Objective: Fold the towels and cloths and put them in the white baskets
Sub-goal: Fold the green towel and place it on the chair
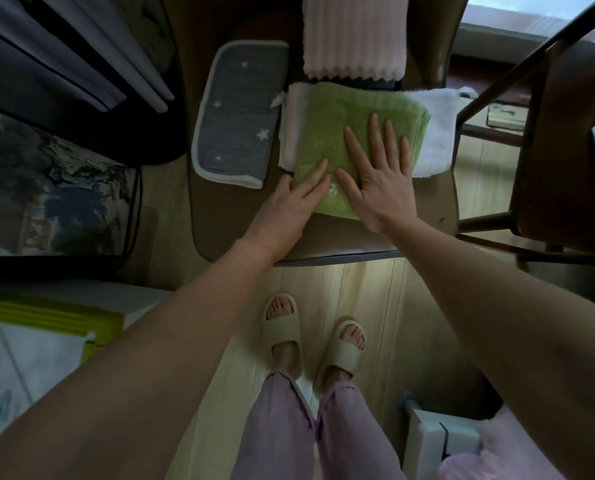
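Pressing flat on folded green towel (341, 133): left hand (289, 206), right hand (379, 181), fingers straight. Probably soft, light, floppy; best lifted from beneath.

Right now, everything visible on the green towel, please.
The green towel looks like terry cloth, light green, folded into a rough rectangle with stacked layers showing at its right edge. A small white mark sits near its near edge. It lies flat on the brown table, on top of a white towel that sticks out to its right and left. The left hand rests on its near left corner; the right hand presses flat on its middle, fingers spread. A grey star-patterned cloth lies beside it, apart.
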`<state>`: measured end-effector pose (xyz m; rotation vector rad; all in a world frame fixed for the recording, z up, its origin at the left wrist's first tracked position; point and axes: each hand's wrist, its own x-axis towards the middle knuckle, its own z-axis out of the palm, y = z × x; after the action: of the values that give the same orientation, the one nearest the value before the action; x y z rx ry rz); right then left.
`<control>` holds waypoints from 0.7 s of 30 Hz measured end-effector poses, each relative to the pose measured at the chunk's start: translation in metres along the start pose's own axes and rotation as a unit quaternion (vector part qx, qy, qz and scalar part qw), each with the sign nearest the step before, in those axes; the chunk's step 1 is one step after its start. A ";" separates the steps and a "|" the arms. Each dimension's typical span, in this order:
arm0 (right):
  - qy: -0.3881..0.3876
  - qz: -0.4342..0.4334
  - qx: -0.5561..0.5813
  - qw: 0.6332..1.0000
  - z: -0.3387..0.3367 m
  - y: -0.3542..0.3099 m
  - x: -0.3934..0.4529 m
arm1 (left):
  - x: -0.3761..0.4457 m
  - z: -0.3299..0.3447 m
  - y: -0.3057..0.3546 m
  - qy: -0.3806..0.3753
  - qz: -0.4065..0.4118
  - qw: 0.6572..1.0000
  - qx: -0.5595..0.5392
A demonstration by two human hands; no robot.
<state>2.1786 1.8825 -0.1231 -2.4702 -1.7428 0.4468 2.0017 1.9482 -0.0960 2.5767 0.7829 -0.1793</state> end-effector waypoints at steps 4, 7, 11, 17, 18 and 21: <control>-0.011 -0.009 0.032 0.999 -0.009 0.000 0.002 | -0.007 -0.021 -0.006 -0.034 0.025 0.997 0.062; 0.053 0.010 0.058 0.997 -0.021 0.000 -0.004 | -0.008 -0.037 -0.011 0.078 0.054 0.994 0.051; 0.080 0.079 0.064 0.992 -0.027 0.004 0.011 | 0.043 -0.041 0.002 0.078 0.037 0.996 0.016; 0.040 0.092 0.103 0.990 0.001 0.017 0.015 | 0.068 0.002 -0.012 -0.005 0.011 0.997 0.082; 0.044 0.095 0.108 0.989 0.003 0.019 0.015 | 0.071 0.004 -0.013 -0.011 0.015 0.998 0.067; 0.052 0.099 0.143 0.983 0.003 0.019 0.019 | 0.079 0.001 -0.013 -0.037 0.022 0.999 0.023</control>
<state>2.2013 1.8935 -0.1344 -2.4174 -1.2956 0.5321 2.0595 1.9972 -0.1209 2.6113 0.7011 -0.2800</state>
